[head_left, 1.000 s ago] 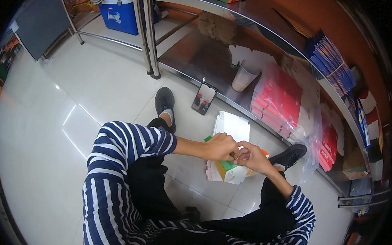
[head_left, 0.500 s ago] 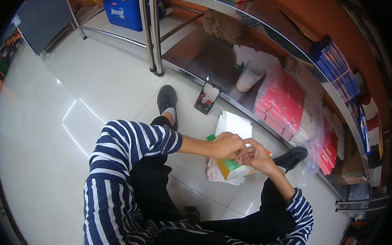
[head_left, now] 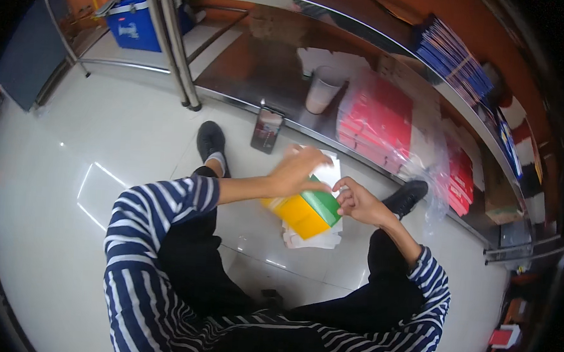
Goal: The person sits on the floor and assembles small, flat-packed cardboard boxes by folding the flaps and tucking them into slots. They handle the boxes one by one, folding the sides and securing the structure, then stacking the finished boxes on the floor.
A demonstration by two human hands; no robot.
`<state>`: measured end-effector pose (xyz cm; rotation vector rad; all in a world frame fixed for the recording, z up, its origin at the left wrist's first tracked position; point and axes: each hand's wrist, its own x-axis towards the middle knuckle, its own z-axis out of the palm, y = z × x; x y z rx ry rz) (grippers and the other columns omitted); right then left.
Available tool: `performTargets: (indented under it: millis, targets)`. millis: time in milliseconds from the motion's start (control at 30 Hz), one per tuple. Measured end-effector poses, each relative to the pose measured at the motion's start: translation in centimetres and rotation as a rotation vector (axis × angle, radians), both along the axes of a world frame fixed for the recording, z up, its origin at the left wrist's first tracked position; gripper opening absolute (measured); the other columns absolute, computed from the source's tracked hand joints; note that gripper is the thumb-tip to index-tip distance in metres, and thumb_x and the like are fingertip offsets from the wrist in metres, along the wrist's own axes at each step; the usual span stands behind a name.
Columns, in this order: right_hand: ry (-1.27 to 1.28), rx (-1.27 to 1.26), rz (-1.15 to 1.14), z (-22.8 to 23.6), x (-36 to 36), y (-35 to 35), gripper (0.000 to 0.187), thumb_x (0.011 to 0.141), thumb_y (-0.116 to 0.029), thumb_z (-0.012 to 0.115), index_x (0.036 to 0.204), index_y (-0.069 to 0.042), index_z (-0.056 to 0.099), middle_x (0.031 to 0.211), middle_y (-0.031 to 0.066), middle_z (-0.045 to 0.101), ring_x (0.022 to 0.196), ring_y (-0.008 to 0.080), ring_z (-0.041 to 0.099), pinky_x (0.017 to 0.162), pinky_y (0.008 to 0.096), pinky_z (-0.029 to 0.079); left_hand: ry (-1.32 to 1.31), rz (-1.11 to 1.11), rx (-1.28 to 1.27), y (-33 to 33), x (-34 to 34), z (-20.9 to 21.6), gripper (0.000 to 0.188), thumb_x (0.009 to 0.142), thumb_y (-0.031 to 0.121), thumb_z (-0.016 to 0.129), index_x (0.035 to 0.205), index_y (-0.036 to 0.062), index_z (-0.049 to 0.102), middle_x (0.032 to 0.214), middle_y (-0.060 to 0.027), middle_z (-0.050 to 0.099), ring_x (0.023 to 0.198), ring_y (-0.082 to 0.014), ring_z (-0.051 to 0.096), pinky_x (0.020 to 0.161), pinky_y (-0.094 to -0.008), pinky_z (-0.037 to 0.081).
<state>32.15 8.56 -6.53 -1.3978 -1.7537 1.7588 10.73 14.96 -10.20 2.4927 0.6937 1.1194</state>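
A yellow and green carton box [head_left: 307, 212] is tilted between my hands, its left end smeared by motion. My left hand [head_left: 298, 170] is over its far left edge, thumb near the green side. That hand is blurred, so its grip on the box is unclear. At the box's right end is my right hand [head_left: 362, 204], with thumb and forefinger apart in a curve and the thumb close to the green panel. Whether it touches the box is hard to tell. White cardboard [head_left: 313, 241] shows beneath and beyond the box, on the floor between my feet.
A phone [head_left: 268, 129] leans against the steel shelf's lower edge [head_left: 235, 101]. On that shelf stand a clear plastic cup [head_left: 323, 92] and plastic-wrapped red flat packs [head_left: 377, 120]. Blue bundles [head_left: 457, 58] lie higher up. A blue cooler box [head_left: 135, 25] sits far left.
My hands, together over the box before, have parted. The left moved left and away from me. The box has turned, showing more of its yellow and green sides. The view has shifted.
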Motion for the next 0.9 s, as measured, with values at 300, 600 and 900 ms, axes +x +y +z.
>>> performTargets:
  millis: [300, 600, 900]
  targets:
    - [0.067, 0.181, -0.211, -0.2, 1.7, 0.1, 0.033, 0.075, 0.009, 0.055, 0.106, 0.001, 0.051, 0.090, 0.0018, 0.054, 0.087, 0.0079, 0.053, 0.074, 0.0202, 0.043, -0.059, -0.199, -0.988, 1.3, -1.9, 0.4, 0.037, 0.084, 0.029, 0.060, 0.106, -0.0006, 0.059, 0.090, -0.0054, 0.062, 0.086, -0.0096, 0.054, 0.075, -0.0256, 0.045]
    - [0.026, 0.423, -0.377, -0.9, -0.2, 0.3, 0.027, 0.078, -0.005, 0.063, 0.103, 0.002, 0.056, 0.087, 0.0023, 0.060, 0.077, 0.0087, 0.056, 0.072, 0.0204, 0.043, -0.312, 0.001, -0.829, -1.7, 1.0, 0.4, 0.032, 0.084, 0.030, 0.059, 0.094, -0.0011, 0.062, 0.077, -0.0079, 0.063, 0.069, -0.0101, 0.056, 0.064, -0.0253, 0.045]
    - [-0.231, 0.893, -0.495, 1.1, -3.0, -1.4, 0.011, 0.076, -0.003, 0.063, 0.085, 0.003, 0.063, 0.070, 0.0094, 0.059, 0.061, 0.0133, 0.056, 0.058, 0.0237, 0.043, -0.388, 0.220, -0.883, -1.5, 1.1, 1.0, 0.026, 0.075, 0.017, 0.063, 0.092, -0.0029, 0.064, 0.078, -0.0086, 0.065, 0.071, -0.0110, 0.058, 0.067, -0.0250, 0.046]
